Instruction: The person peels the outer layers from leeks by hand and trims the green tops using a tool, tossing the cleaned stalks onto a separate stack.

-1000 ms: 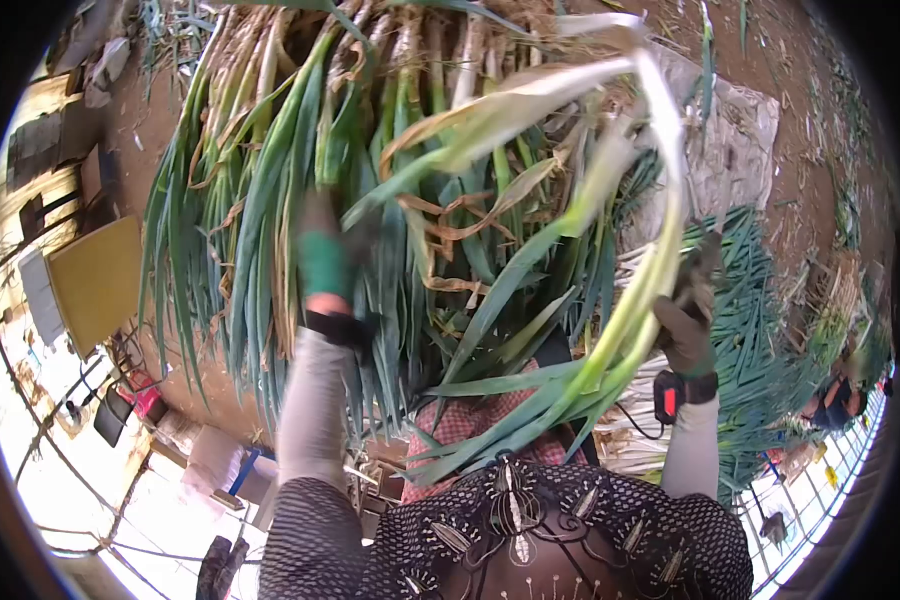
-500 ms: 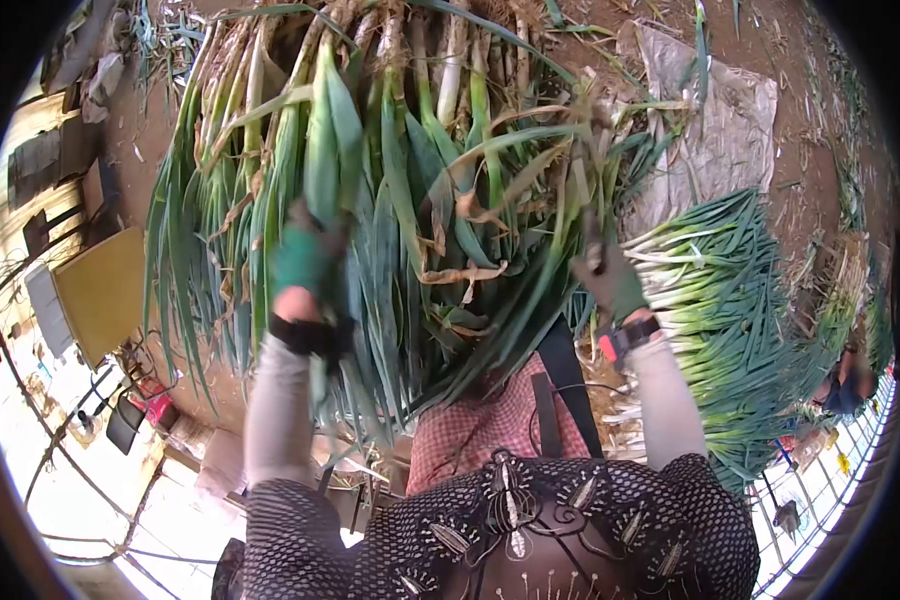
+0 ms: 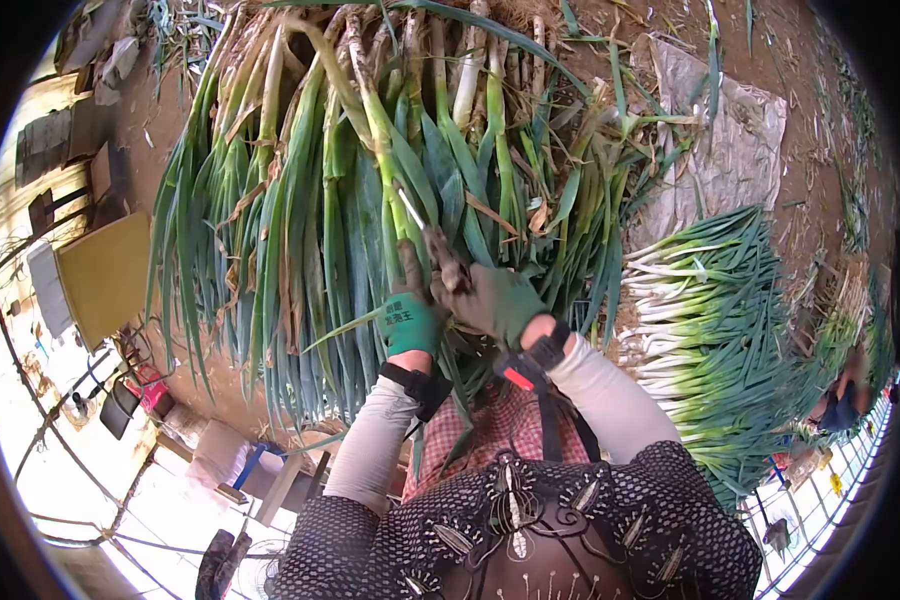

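Note:
My left hand [image 3: 410, 315], in a green and grey glove, is wrapped round the leaves of a green onion [image 3: 382, 130] whose pale root end points away from me. Right beside it my gloved right hand [image 3: 492, 302] grips the dark handle of a knife [image 3: 412, 208]. The blade lies against the stalk of that onion, just above my left hand. A large heap of untrimmed green onions [image 3: 300, 210] with dry brown leaves spreads under and around both hands.
To the right, cleaner green onions [image 3: 700, 330] lie in a long stacked row, below a dirty pale sheet [image 3: 720, 140] on the soil. A yellow board [image 3: 105, 280] stands at the left. Part of another person [image 3: 845, 400] shows at the far right.
Both hands have come together at the middle of the heap, the left moving right and the right moving left with the knife. The loose leaves near the knife have dropped away.

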Demonstrator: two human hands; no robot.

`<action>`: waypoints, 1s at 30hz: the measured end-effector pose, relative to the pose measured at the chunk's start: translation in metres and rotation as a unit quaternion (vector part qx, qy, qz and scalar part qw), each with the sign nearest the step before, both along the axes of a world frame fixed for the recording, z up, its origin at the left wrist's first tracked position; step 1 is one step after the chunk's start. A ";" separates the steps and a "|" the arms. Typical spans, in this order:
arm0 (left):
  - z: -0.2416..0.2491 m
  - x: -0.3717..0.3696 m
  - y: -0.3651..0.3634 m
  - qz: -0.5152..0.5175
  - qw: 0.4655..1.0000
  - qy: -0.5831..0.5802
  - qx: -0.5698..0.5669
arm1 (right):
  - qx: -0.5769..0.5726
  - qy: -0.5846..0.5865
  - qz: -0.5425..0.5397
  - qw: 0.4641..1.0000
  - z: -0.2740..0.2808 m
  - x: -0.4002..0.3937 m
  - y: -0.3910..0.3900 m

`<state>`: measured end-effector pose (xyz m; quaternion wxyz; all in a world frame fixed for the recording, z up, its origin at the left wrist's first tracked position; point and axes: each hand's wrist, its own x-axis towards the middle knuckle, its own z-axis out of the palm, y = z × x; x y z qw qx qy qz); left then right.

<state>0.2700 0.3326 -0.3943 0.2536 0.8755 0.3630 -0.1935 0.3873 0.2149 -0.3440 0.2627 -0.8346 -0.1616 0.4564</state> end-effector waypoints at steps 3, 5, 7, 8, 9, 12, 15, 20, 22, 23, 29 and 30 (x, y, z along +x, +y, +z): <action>0.008 0.002 -0.001 -0.058 0.996 0.060 0.043 | -0.022 0.068 -0.017 0.997 -0.007 0.014 0.012; 0.002 -0.002 -0.002 -0.057 0.995 0.076 0.041 | -0.026 0.024 -0.008 0.999 -0.010 0.000 0.006; -0.012 -0.011 0.000 -0.059 0.996 0.067 0.006 | -0.014 -0.016 -0.003 1.000 -0.012 -0.016 -0.002; -0.007 -0.007 -0.001 -0.055 0.995 0.088 0.003 | -0.034 0.001 -0.013 0.999 -0.010 -0.016 0.000; -0.005 -0.007 -0.003 -0.059 0.994 0.089 0.000 | -0.043 0.011 -0.018 0.999 -0.012 -0.012 0.004; 0.000 -0.006 -0.006 -0.088 0.990 0.112 0.015 | -0.048 0.017 -0.032 0.998 -0.031 0.017 0.035; 0.012 0.002 -0.010 -0.085 0.986 0.142 0.011 | 0.001 0.012 -0.019 1.000 -0.029 0.070 0.074; 0.021 0.003 -0.016 -0.045 0.994 0.098 -0.020 | -0.013 0.011 0.018 1.000 -0.037 0.137 0.130; 0.019 -0.001 -0.019 -0.049 0.995 0.080 -0.019 | -0.044 -0.005 0.020 0.999 -0.057 0.143 0.134; 0.019 -0.003 -0.019 -0.050 0.996 0.070 -0.019 | -0.025 -0.044 0.002 0.999 -0.058 0.135 0.126; 0.023 -0.006 -0.020 -0.064 0.995 0.083 0.002 | -0.036 0.005 0.006 0.999 -0.039 0.094 0.087; 0.024 -0.008 -0.023 -0.062 0.996 0.067 -0.009 | -0.021 0.017 -0.007 1.000 -0.022 0.096 0.090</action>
